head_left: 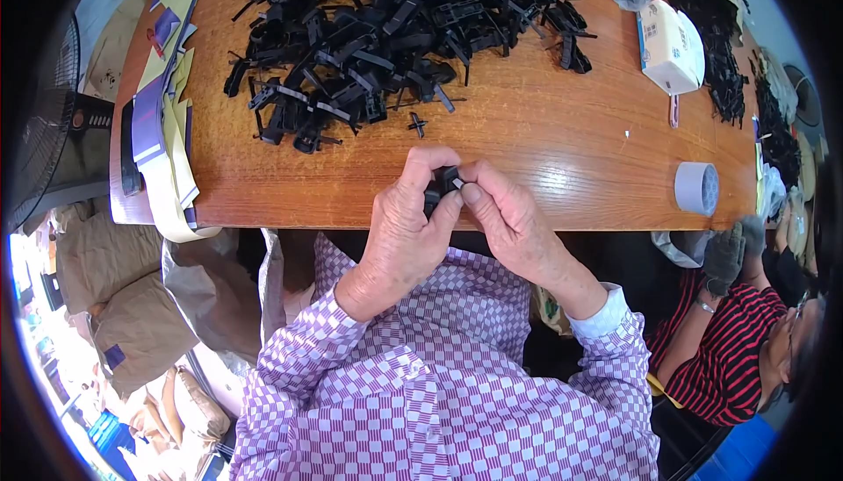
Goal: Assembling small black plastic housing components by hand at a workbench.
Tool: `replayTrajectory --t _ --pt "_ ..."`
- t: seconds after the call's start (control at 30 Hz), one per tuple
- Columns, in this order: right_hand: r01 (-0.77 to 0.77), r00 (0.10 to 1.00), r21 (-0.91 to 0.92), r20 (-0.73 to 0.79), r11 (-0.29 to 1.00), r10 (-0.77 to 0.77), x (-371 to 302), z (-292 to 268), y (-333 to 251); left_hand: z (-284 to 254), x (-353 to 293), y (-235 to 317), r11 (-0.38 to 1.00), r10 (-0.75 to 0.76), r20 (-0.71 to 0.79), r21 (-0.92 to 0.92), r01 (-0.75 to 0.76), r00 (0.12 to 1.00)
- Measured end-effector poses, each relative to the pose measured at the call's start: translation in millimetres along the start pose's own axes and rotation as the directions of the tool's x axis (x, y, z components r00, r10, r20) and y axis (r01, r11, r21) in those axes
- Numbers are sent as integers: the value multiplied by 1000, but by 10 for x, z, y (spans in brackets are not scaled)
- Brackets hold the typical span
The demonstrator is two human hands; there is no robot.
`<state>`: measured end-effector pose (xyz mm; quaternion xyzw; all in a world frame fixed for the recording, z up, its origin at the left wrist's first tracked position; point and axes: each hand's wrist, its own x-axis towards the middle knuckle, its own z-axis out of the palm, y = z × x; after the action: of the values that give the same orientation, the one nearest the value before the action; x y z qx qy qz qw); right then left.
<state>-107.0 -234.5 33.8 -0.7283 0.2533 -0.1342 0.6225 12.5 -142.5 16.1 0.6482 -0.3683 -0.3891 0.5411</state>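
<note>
Both my hands meet at the near edge of the wooden table (351,187). My left hand (406,222) is closed around a small black plastic part (432,198), which my fingers partly cover. The thumb and fingertips of my right hand (509,218) pinch the right end of that same part, where a small light-coloured spot shows. Just beyond my hands lies a single small cross-shaped black piece (418,125). Farther back spreads a large heap of black plastic parts (378,33), loose and tangled.
Paper and card strips (162,143) line the table's left edge, near a fan (53,130). At right are a tissue pack (671,46), a roll of tape (696,189) and more black parts (724,68). A gloved co-worker in a striped shirt (729,341) sits at right.
</note>
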Motion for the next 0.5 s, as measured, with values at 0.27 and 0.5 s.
replayTrajectory --t 0.27,0.5 --pt "4 995 37 -103 999 0 12 103 79 75 19 -37 906 355 -143 297 -302 924" --pt "-31 999 137 17 990 29 50 66 63 -86 -17 -98 979 180 -119 -78 -189 977"
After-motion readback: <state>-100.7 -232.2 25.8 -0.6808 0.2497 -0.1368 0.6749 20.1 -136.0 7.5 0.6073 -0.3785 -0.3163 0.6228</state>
